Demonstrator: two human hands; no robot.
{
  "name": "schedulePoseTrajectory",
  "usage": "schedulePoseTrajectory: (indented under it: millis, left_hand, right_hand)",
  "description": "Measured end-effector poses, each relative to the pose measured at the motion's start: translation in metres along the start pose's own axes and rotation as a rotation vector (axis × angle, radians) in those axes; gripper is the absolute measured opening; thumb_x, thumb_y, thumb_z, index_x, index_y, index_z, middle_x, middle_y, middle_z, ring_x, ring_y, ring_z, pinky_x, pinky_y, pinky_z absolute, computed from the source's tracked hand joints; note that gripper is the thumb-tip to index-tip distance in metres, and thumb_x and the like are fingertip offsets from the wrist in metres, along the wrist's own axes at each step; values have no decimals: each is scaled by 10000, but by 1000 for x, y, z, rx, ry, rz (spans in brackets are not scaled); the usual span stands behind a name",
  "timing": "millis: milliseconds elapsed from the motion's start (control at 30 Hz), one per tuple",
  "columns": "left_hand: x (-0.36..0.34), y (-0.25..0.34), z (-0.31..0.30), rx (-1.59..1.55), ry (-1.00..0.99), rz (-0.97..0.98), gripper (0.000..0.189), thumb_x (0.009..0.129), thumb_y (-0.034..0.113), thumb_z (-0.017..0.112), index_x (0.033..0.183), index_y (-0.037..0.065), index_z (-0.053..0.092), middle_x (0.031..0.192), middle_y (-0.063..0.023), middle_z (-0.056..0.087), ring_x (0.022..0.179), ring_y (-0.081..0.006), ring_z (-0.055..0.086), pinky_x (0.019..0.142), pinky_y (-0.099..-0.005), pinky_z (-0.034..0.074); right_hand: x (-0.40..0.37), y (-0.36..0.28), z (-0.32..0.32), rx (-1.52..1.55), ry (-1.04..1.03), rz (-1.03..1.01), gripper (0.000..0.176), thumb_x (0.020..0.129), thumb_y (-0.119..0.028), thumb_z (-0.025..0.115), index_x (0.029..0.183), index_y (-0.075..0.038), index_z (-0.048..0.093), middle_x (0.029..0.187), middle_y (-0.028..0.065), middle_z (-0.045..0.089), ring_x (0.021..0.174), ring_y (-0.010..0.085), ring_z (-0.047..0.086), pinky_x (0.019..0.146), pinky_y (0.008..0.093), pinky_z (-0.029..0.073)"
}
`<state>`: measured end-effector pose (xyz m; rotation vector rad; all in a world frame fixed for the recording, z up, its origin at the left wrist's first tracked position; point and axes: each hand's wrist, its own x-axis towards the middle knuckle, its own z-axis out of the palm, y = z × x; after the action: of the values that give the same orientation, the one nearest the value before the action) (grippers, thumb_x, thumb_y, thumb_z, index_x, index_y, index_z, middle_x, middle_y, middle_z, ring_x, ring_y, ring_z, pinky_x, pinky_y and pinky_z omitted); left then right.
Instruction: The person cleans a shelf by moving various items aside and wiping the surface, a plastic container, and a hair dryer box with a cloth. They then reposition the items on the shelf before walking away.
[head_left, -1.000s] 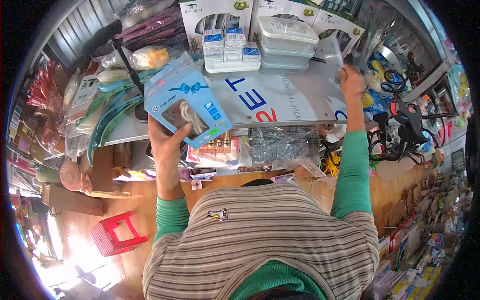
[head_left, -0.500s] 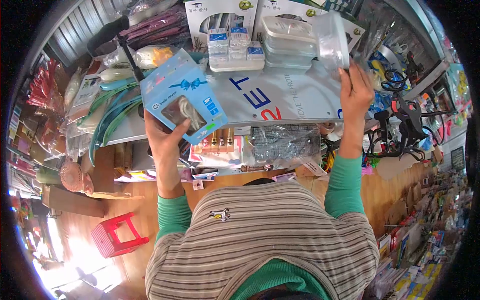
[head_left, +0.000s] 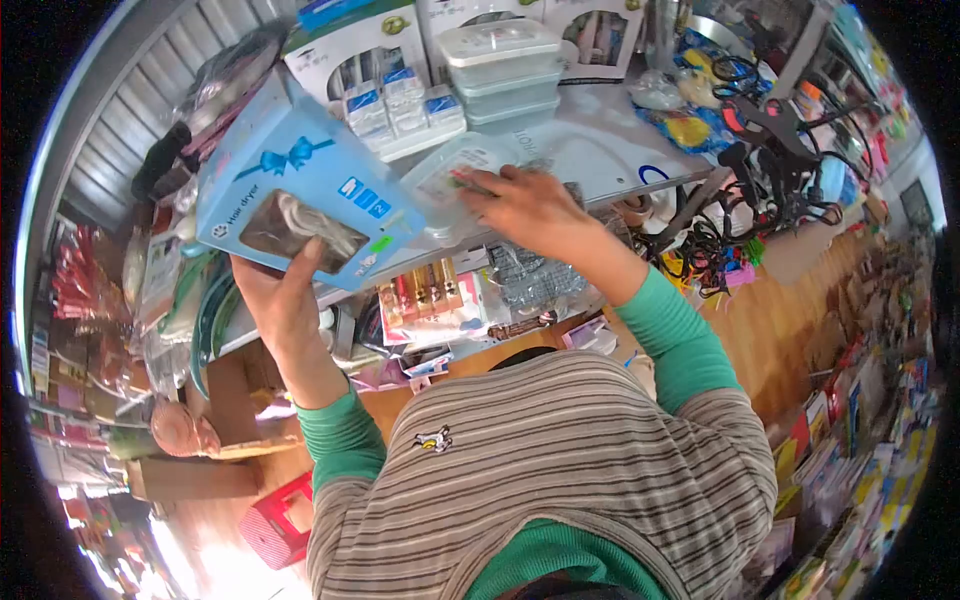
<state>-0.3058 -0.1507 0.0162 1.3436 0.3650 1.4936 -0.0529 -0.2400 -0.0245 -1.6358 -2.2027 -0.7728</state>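
My left hand point(head_left: 285, 295) grips the lower edge of a blue hair dryer box point(head_left: 290, 170), which has a bow print and a clear window. The box is tilted over the left part of the shelf. At the middle of the shelf my right hand point(head_left: 530, 212) is closed at the edge of a clear plastic container point(head_left: 450, 175), right beside the box. Behind the container, small white packs with blue labels point(head_left: 400, 108) stand on a white lid. Lidded clear containers point(head_left: 503, 75) are stacked to their right.
White boxes point(head_left: 600, 40) line the back of the shelf. Black straps and cords point(head_left: 780, 170) hang at the right. Bagged goods point(head_left: 560, 275) lie on the level below. A red stool point(head_left: 275, 525) stands on the floor at the lower left.
My right hand has brought the clear container from the right of the stack leftward and down, beside the blue box. The view has turned, and the box appears farther left and larger.
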Motion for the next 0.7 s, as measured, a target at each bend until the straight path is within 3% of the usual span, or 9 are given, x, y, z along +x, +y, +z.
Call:
schedulePoseTrajectory:
  millis: [100,167,300,367,433,500,700]
  left_hand:
    - [19,15,35,-47,-128,31,633,644,-64,636,1217,-25,371,1126,-129,487,1032,-232,497,919,-357,369]
    - [34,19,72,-66,-314,-54,659,616,3,708,1189,-26,384,1108,-133,504,995,-227,525,864,-339,425]
    - [65,-23,150,-1,-531,-46,824,576,128,763,1221,-63,288,1094,-180,500,991,-241,524,859,-322,426]
    - [71,-55,195,268,-535,82,883,556,172,780,1215,-77,248,1082,-201,497,1001,-257,513,866,-330,420]
    - [71,-82,237,269,-567,83,870,537,191,789,1186,-69,272,1078,-223,495,1012,-289,508,885,-341,407]
    - [84,-155,294,283,-523,17,888,527,185,790,1189,-52,248,1102,-248,477,1050,-334,480,919,-362,382]
    - [85,-199,344,557,-304,-238,915,536,204,784,1204,-2,193,1173,-237,384,1140,-378,344,950,-443,331]
  right_hand:
    - [-2,-4,-9,239,129,100,382,654,-166,674,1014,-83,573,1062,65,569,785,238,582,627,335,503]
    - [-20,1,-20,413,201,276,368,687,-218,673,1009,-70,575,1014,100,569,825,278,577,678,370,488]
    - [-61,19,-35,443,354,535,302,675,-187,691,923,-40,605,848,124,594,753,293,584,655,354,471]
    - [-82,24,-41,420,391,564,274,675,-160,689,900,-27,608,821,127,595,740,295,583,641,346,468]
    - [-105,23,-45,389,440,600,246,675,-133,686,878,-15,612,794,130,595,726,296,581,627,338,465]
    - [-136,17,-48,411,515,683,217,674,-83,678,857,11,609,778,144,595,706,293,580,627,330,462]
    - [-198,-4,-44,389,426,893,184,697,-63,659,846,28,602,782,157,601,709,289,588,632,328,464]
